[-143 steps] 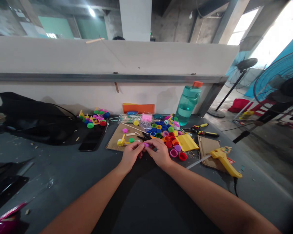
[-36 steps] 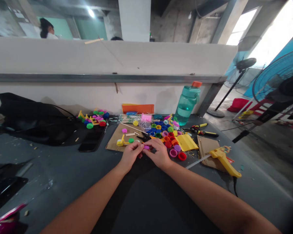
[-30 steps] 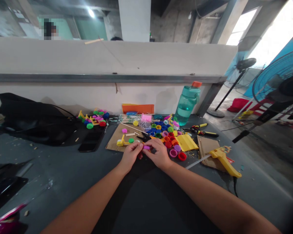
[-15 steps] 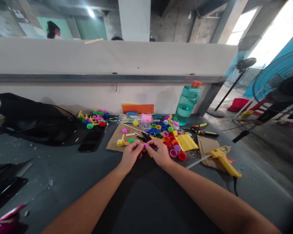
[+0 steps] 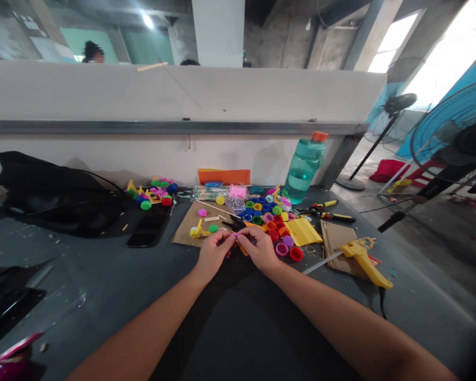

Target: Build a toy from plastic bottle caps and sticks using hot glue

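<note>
My left hand point(image 5: 214, 251) and my right hand point(image 5: 257, 247) meet over the dark table, fingertips pinched together on a small pink piece point(image 5: 235, 235). Fingers cover most of that piece, so its exact kind is hidden. Just beyond them lie black-handled scissors point(image 5: 233, 223) with an orange strip near my right fingers. A cardboard sheet point(image 5: 184, 228) behind my left hand bears a yellow part point(image 5: 199, 230), a green cap point(image 5: 213, 228) and a pink lump point(image 5: 202, 212). Several coloured bottle caps point(image 5: 274, 234) spread beside my right hand, close to a folded yellow sheet point(image 5: 303, 232).
A yellow glue gun point(image 5: 367, 263) rests on cardboard at the right, its cord trailing off. Behind stand a teal water bottle point(image 5: 302, 169) and pliers point(image 5: 333, 216). To the left are a phone point(image 5: 147, 233), a black bag point(image 5: 55, 196) and assembled colourful pieces point(image 5: 153, 193).
Both hands stay almost in place, with only slight finger shifts around the pink piece. In the background a person's head has moved a little to the right and lower.
</note>
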Available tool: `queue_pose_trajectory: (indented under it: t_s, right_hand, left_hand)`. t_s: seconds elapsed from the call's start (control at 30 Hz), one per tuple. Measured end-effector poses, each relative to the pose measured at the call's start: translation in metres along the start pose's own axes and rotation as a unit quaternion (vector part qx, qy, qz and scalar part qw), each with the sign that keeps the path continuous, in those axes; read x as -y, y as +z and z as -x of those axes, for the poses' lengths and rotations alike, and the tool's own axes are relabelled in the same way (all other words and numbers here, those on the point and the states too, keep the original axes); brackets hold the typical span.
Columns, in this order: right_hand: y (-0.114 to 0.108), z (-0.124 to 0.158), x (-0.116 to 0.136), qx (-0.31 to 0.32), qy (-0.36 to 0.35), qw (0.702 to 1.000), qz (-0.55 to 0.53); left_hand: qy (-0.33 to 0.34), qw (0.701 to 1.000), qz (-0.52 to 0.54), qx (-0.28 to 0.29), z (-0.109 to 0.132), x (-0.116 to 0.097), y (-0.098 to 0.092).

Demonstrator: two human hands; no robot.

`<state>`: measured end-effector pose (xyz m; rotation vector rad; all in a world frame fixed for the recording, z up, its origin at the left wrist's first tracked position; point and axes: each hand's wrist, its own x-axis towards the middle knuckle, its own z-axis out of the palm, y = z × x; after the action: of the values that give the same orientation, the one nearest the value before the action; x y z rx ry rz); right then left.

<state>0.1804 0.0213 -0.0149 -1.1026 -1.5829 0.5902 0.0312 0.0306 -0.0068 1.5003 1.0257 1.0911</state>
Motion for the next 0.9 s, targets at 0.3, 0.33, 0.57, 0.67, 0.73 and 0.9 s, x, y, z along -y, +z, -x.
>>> queue_pose_trajectory:
  t_s: [0.3, 0.33, 0.57, 0.67, 0.73, 0.9]
  right_hand:
    - [0.0020, 0.0015, 0.0004, -0.023, 0.004, 0.999, -0.025]
    - [0.0019, 0.0016, 0.0002, -0.024, -0.001, 0.999, -0.023]
    - [0.0007, 0.0016, -0.0007, -0.018, -0.018, 1.000, -0.003]
    - [0.0010, 0.0017, -0.0007, -0.014, -0.016, 1.000, -0.008]
    - [0.0010, 0.0017, 0.0000, -0.013, -0.017, 1.000, -0.011]
    - [-0.0011, 0.0016, 0.0042, 0.011, -0.039, 0.999, 0.003]
  left_hand:
    - [-0.003, 0.999, 0.042, 0.001, -0.0019, 0.0072, -0.0018]
    - [-0.005, 0.999, 0.046, 0.001, -0.0022, 0.0067, -0.0017]
    - [-0.011, 0.998, 0.057, 0.004, -0.0026, 0.0055, -0.0010]
    - [-0.010, 0.998, 0.057, 0.008, -0.0027, 0.0057, -0.0013]
    - [-0.009, 0.998, 0.055, 0.008, -0.0027, 0.0051, -0.0014]
    - [-0.010, 0.999, 0.052, 0.012, -0.0017, 0.0016, -0.0009]
